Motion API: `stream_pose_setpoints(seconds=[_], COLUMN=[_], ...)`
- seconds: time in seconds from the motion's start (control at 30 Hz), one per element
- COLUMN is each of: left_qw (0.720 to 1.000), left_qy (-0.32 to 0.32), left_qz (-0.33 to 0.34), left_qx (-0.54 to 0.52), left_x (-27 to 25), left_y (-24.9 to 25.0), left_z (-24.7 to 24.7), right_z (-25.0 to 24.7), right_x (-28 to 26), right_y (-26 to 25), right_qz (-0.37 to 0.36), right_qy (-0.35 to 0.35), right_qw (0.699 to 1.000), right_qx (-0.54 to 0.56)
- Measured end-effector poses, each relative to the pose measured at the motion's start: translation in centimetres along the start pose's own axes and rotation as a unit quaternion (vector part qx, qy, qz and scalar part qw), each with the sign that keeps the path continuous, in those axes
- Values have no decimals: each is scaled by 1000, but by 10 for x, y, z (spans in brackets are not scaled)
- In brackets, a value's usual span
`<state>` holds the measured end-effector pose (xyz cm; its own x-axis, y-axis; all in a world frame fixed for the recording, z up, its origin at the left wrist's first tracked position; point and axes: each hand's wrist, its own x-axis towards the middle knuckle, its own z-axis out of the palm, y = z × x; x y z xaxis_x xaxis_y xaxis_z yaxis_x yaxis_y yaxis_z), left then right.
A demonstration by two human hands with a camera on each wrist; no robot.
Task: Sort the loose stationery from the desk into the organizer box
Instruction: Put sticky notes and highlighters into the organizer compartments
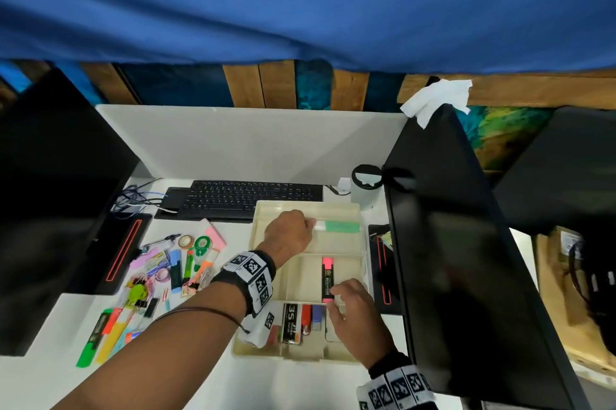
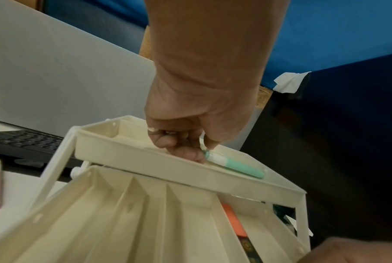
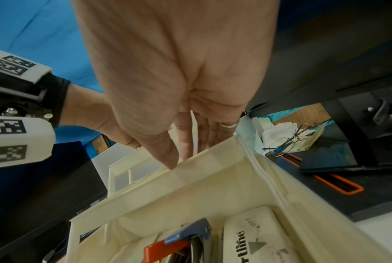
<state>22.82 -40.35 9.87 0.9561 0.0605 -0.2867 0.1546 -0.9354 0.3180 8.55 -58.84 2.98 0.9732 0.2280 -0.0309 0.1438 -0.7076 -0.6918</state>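
Observation:
The cream tiered organizer box (image 1: 301, 204) stands open on the white desk. In its top tray my left hand (image 1: 290, 232) pinches the white end of a mint-green pen (image 1: 338, 226), which lies along the tray; the left wrist view shows the curled fingers (image 2: 186, 147) on the pen (image 2: 235, 166). A pink highlighter (image 1: 327, 278) lies in the middle tray. My right hand (image 1: 353, 306) has straight fingers at its near end, with the thumb (image 3: 168, 154) on the tray wall (image 3: 213, 178). Loose stationery (image 1: 166, 269) is heaped to the left of the box.
The lowest tray holds a red and blue stapler (image 1: 311, 316), a black box (image 1: 290, 323) and a white eraser (image 3: 258, 236). A keyboard (image 1: 246, 199) lies behind the box. Black monitors (image 1: 466, 259) flank the desk. A grey cup (image 1: 365, 186) stands at the back right, spectacles (image 3: 282, 144) beside the box.

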Motion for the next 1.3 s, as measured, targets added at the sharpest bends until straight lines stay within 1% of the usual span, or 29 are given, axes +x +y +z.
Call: stream_pose_setpoints(seconds=[0.07,0.17,0.23,0.3,0.37,0.43,0.5,0.57,0.63,0.73,0.83,0.93,0.97,1.07,1.13,1.2,1.3], left_qw=[1000,999,998,992,986,979,972,972,978,982,985,976,972,968,967,966,961], left_qy=[16,19,11,12,30,60,85,94,91,73,53,9,4,7,15,29,45], left_qz=[-12,-6,7,34,68,88,94,87,47,-61,-133,-204,-223,-241,-246,-248,-263], left_qx=[3,-26,-66,-117,-152,-176,-196,-197,-183,-160,-94,-73,-72,-70,-68,-66,-67], left_x=[-2,-7,-13,-22,-33,-47,-62,-76,-92,-118,-143,-164,-170,-179,-182,-184,-184], left_y=[1,-4,-14,-28,-49,-75,-105,-135,-174,-242,-306,-357,-373,-403,-414,-423,-434], left_z=[-1,-5,-8,-12,-18,-23,-28,-34,-38,-37,-27,-12,-6,10,15,20,25], right_z=[0,-1,-5,-9,-9,-4,7,19,40,84,124,163,178,214,235,253,276], right_x=[0,-1,-1,2,8,17,25,32,42,56,64,71,74,77,77,76,74], right_y=[0,-5,-13,-24,-40,-60,-84,-107,-128,-155,-180,-198,-203,-217,-228,-236,-249], right_qz=[-3,-3,-13,-40,-67,-85,-111,-128,-136,-140,-131,-118,-110,-87,-78,-78,-110], right_qy=[-1,1,14,27,29,16,-7,-34,-64,-114,-170,-213,-227,-259,-273,-282,-286], right_qw=[1000,1000,1000,999,997,996,994,991,988,983,976,970,968,962,958,955,949], right_qx=[-4,-18,-20,-15,-9,-7,-7,14,24,18,17,-4,-7,-20,-34,-46,-70])
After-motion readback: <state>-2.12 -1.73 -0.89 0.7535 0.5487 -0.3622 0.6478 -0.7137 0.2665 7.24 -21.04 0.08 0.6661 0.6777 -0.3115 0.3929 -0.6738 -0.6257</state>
